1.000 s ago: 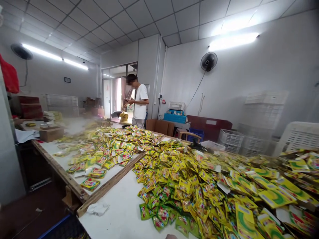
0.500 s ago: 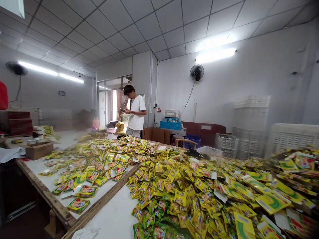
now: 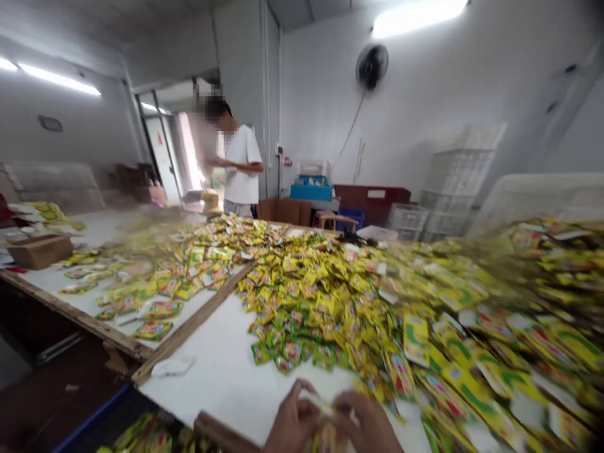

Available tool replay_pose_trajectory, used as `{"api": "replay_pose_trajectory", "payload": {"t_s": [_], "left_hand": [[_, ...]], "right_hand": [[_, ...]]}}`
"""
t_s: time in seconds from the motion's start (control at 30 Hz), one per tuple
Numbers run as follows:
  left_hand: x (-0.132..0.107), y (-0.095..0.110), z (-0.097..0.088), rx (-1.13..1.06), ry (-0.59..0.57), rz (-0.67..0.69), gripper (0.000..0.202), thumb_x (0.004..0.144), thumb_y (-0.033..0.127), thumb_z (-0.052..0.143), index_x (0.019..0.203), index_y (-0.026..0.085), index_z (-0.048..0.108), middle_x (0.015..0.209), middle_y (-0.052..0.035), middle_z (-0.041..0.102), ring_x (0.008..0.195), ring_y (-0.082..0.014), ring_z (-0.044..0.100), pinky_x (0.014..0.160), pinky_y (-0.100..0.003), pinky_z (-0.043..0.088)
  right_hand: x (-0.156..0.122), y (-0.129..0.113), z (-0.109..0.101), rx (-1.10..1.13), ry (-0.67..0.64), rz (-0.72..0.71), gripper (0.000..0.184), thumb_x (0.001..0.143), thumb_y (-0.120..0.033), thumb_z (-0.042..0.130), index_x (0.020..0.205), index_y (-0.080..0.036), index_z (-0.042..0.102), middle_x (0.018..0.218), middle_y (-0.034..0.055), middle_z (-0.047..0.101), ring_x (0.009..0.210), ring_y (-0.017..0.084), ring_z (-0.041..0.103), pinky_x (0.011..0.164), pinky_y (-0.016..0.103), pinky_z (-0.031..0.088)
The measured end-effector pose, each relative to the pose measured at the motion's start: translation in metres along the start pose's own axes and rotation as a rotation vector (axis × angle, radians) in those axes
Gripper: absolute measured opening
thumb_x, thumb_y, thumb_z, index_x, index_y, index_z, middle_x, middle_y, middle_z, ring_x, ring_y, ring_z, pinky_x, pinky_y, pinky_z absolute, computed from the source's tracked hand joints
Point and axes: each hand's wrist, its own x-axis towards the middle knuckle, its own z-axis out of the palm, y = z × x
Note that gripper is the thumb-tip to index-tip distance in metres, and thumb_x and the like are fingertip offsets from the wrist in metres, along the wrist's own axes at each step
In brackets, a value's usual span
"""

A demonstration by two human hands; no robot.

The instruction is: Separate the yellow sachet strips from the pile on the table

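At the bottom middle, my left hand (image 3: 293,416) and my right hand (image 3: 367,420) are close together over the white tabletop (image 3: 221,371). Both have their fingers closed around a small yellowish packet (image 3: 327,434), blurred and partly hidden by the fingers. Just beyond them spreads a heap of small yellow and green sachets (image 3: 325,302). To the right of my hands lie many flat yellow-green cardboard boxes (image 3: 416,340), jumbled together.
A second table on the left holds more boxes (image 3: 163,309) and an open brown carton (image 3: 41,250). A wooden edge strip (image 3: 198,314) divides the tables. Below the front edge is a container of packets (image 3: 146,434). A person (image 3: 241,157) stands at the far side. Crates (image 3: 408,217) are stacked behind.
My view has tipped downward, so the tables sit higher in the picture. Both my hands have come into sight at the bottom, with the packet between them.
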Motion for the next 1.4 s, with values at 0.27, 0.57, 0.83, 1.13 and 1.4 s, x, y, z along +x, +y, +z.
{"api": "replay_pose_trajectory", "payload": {"t_s": [0.27,0.57,0.83,1.13,1.4], "left_hand": [[-0.015,0.023,-0.002,-0.081,-0.040,-0.043,0.057,0.065,0.039,0.082,0.106,0.018,0.050,0.078,-0.0018,0.071,0.072,-0.0161,0.066,0.070,-0.027,0.049],[-0.018,0.025,-0.001,-0.070,-0.078,-0.026,0.053,0.068,0.041,0.079,0.108,0.017,0.054,0.083,-0.0038,0.073,0.079,-0.0186,0.069,0.074,-0.030,0.052],[-0.018,0.024,-0.001,-0.042,-0.082,-0.009,0.050,0.071,0.039,0.077,0.110,0.016,0.055,0.083,-0.0051,0.073,0.080,-0.0194,0.069,0.075,-0.030,0.052],[-0.019,0.023,0.001,-0.014,-0.089,0.029,0.045,0.073,0.037,0.075,0.109,0.015,0.060,0.083,-0.0050,0.074,0.081,-0.0202,0.069,0.078,-0.031,0.052],[-0.021,0.016,-0.002,0.081,-0.089,0.120,0.048,0.080,0.038,0.069,0.122,0.016,0.060,0.086,-0.0039,0.073,0.081,-0.0179,0.067,0.075,-0.028,0.052]], "right_hand": [[0.027,-0.013,-0.024,0.259,-0.277,0.234,0.022,0.078,-0.033,0.067,0.068,-0.015,0.074,0.061,0.0025,0.067,0.058,0.014,0.055,0.057,0.024,0.038],[0.038,-0.009,-0.030,0.274,-0.401,0.181,0.031,0.080,-0.042,0.065,0.071,-0.013,0.072,0.056,-0.0021,0.057,0.053,0.008,0.042,0.052,0.022,0.032],[0.052,-0.002,-0.032,0.216,-0.504,0.098,0.010,0.075,-0.022,0.070,0.070,-0.015,0.076,0.059,-0.0011,0.064,0.059,0.011,0.054,0.057,0.022,0.035],[0.028,0.005,-0.033,0.258,-0.435,-0.003,0.017,0.086,-0.026,0.064,0.093,-0.022,0.079,0.081,0.0037,0.066,0.076,0.015,0.059,0.068,0.024,0.044],[0.014,-0.015,-0.045,-0.129,-0.408,-0.255,0.037,0.088,-0.003,0.044,0.107,-0.018,0.072,0.080,0.0048,0.056,0.072,0.014,0.050,0.063,0.025,0.037]]}}
